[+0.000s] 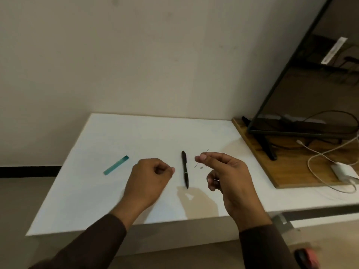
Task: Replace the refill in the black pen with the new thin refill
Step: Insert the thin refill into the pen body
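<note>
The black pen (185, 168) lies on the white table (136, 136), pointing roughly toward me, between my two hands. My right hand (227, 175) hovers just right of the pen and pinches a thin refill (196, 165) between thumb and forefinger; the refill slants up to the right. A tiny pale piece (201, 168) lies on the table under that hand. My left hand (151, 175) hovers left of the pen with its fingers curled closed and nothing visible in it. A teal tube (116, 165) lies further left on the table.
A wooden board (281, 167) at the right carries a monitor stand (266, 144), cables and a white charger (342, 170). A wall rises behind the table. A red and black object (307, 258) is at the bottom right, below the table edge.
</note>
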